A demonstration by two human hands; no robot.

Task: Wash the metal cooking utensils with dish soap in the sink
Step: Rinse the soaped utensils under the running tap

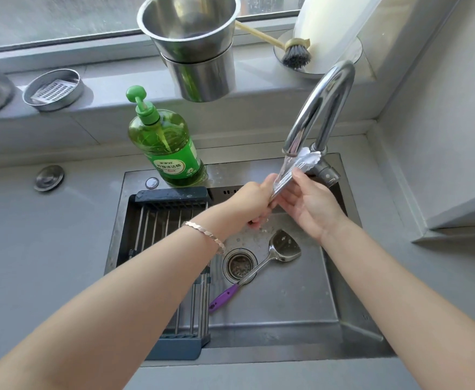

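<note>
The sink (287, 311) lies below the grip, and a rack (168, 220) spans the side of it under the left forearm. The faucet (323, 102) arches over and ends just above the grip, likely so water runs straight down the metal. The soap (168, 147) stands beyond the left hand, within easy reach.

A spatula (281, 249) lies on the sink floor beneath the grip with its handle across the drain (239, 266), apparently waiting its turn.

The tongs (282, 178) are held tips up at the spout. The left hand (251, 204) is wrapped tightly round their lower end to steady them. The right hand (312, 204) pinches their arms loosely between its thumb and nearly straight fingers, which suits rubbing along them.
</note>
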